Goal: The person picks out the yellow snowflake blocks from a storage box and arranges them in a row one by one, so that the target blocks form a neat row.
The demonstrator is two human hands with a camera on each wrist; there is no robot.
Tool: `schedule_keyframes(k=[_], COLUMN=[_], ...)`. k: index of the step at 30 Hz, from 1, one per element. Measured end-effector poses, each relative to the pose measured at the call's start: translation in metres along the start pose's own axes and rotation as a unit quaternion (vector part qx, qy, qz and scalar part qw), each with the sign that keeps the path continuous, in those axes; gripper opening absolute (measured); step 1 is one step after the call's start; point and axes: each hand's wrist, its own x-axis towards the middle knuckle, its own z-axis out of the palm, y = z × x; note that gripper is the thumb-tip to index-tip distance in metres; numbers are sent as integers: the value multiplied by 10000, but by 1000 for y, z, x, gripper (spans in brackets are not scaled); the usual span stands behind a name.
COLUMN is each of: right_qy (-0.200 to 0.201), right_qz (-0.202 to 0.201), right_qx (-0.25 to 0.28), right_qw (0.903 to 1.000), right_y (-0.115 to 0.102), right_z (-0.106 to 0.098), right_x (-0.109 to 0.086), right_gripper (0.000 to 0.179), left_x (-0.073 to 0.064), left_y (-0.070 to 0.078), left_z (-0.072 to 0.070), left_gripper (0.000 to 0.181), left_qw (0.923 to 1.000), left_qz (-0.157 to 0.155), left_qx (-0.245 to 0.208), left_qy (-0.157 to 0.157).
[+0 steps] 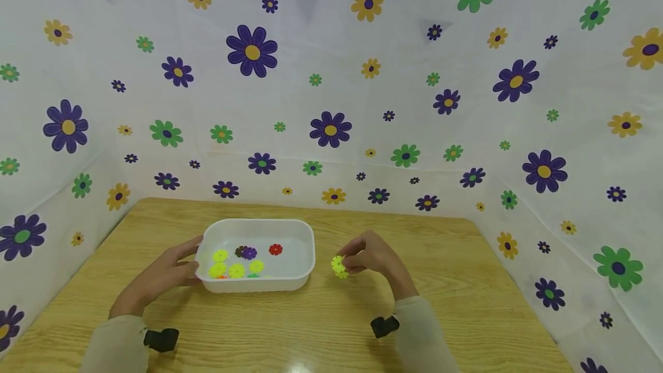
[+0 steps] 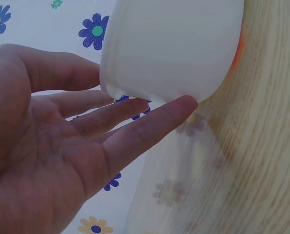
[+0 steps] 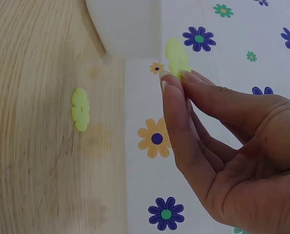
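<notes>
At the left end of a white plastic tray point(image 1: 305, 281), my left hand point(image 1: 163, 272) rests its fingertips against the rim and outer wall. In the left wrist view those fingers point(image 2: 150, 129) are extended along the tray's edge, palm facing it. To the right of the tray, my right hand point(image 1: 370, 255) pinches a yellow flower-shaped disc point(image 3: 176, 56) between thumb and fingertips. A second yellow disc point(image 3: 80, 109) lies on the table below that hand. Inside the tray are several yellow discs point(image 1: 236, 270), a red disc point(image 1: 275, 250), a purple disc point(image 1: 250, 253) and a brown disc partly behind it.
The wooden table point(image 1: 290, 332) has flower-printed white sheeting point(image 1: 290, 96) along its back and both sides. Green and orange pieces show partly behind the tray's front rim. A black strap point(image 1: 162, 339) sits on each wrist.
</notes>
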Motion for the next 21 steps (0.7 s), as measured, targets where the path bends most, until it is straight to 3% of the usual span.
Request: schedule_keyframes(k=[6,21], right_qy=[68,560], right_qz=[-49,427], right_qx=[50,-102], right_qw=[10000,9975], right_y=[11,36], right_z=[-9,-17], right_x=[-6,-12], right_gripper=[18,16], left_x=[0,-1], left_y=[0,3], left_z=[0,1], left_gripper=[79,78], left_qw=[10000,10000], left_qz=[-27,-66], left_qx=[-39,33], left_qy=[-2,4])
